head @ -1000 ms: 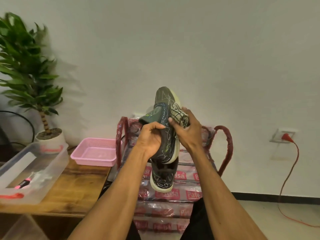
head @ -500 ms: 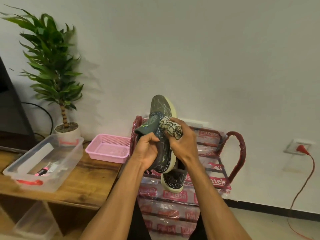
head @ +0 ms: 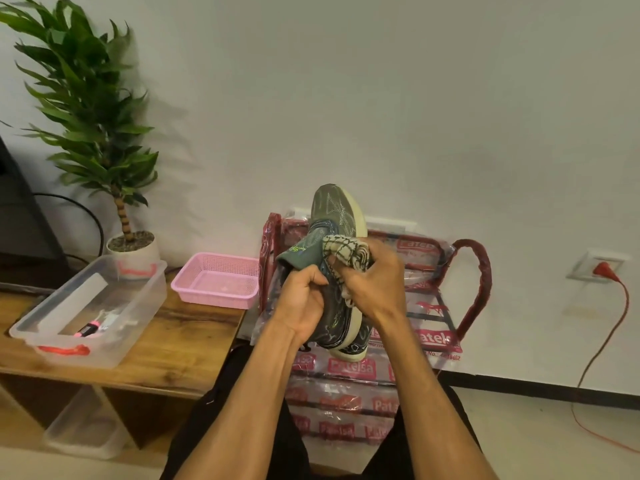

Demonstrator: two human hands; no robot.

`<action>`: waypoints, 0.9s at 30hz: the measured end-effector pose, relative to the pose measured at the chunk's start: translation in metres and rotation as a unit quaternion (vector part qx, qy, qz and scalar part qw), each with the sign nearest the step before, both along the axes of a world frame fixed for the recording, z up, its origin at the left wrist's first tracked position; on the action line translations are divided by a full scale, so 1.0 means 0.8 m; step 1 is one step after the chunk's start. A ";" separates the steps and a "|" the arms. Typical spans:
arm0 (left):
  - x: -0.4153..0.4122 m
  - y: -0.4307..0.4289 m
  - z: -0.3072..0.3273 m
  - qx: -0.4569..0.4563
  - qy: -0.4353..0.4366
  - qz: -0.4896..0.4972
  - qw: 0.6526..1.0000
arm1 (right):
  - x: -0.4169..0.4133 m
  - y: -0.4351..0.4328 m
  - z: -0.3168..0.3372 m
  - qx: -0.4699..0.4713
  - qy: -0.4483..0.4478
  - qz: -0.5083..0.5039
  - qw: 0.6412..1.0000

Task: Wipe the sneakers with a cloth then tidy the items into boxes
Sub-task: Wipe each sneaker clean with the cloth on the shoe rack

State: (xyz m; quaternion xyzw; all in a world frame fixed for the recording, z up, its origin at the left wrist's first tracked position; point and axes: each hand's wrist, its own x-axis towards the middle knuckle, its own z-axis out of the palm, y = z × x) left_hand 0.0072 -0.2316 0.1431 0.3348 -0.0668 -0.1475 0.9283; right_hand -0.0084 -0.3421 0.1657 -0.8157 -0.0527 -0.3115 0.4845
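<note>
Dark green knit sneaker with cream sole [head: 334, 216] held toe-up at centre, left hand [head: 304, 306] fingers gripping its collar, right hand [head: 375, 282] fingers closed on checked cream cloth [head: 346, 252] against it, second sneaker [head: 355, 346] partly hidden behind, plastic-wrapped red metal rack [head: 474, 282] beyond, pink mesh basket [head: 216, 280] and clear plastic box [head: 86, 306] at nine o'clock on wooden worktop [head: 180, 341], potted plant [head: 93, 98] at ten.

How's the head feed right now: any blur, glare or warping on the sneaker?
Head view: sneaker and cloth fairly sharp, no glare; soft plant shadow on the wall; wide-angle bending at the edges; rack wrapping slightly shiny.
</note>
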 end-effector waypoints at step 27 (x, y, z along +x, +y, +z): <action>-0.018 -0.014 0.009 0.015 -0.035 0.019 0.999 | -0.014 -0.001 0.012 0.012 -0.018 -0.118 0.993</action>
